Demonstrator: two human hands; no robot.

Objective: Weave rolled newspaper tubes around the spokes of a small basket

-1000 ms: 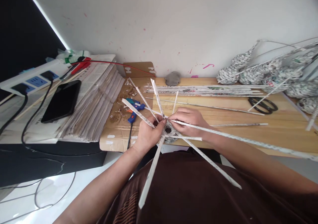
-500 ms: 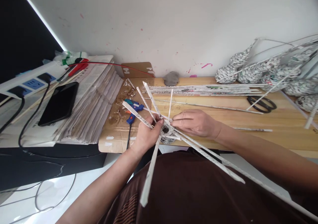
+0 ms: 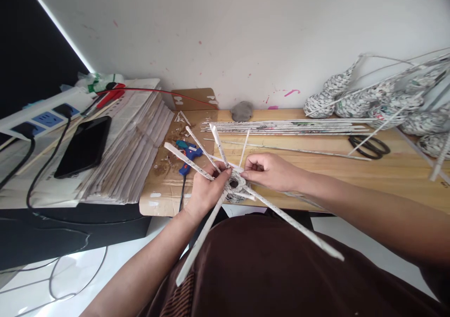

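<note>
Since half a second ago, the long paper strip [image 3: 304, 199] has swung from the front of the lower right, over the brown clothing, to behind the right forearm, while the spoke pointing to the lower left has tipped further left. Near the centre of the frame sits a small woven paper piece [image 3: 240, 184] with a dark round hole, at the front edge of the wooden counter [image 3: 316, 144], its paper spokes [image 3: 295, 221] fanning outward. Of the two hands, the left hand [image 3: 208, 190] grips the piece from its left side, thumb on top at the rim. At the rim's right is the right hand [image 3: 271, 171], fingers curled and tips at the weave; whether they pinch the strip, I cannot tell. Left of centre, a blue glue gun [image 3: 190, 154] lies on cardboard [image 3: 160, 200]. Paper sticks [image 3: 281, 127] run in a row above the hands, with black-handled scissors [image 3: 374, 147] right of centre. Woven gourd shapes [image 3: 327, 94] fill the upper right; a phone [image 3: 83, 147] rests on stacked newspapers [image 3: 140, 143] at the left.
</note>
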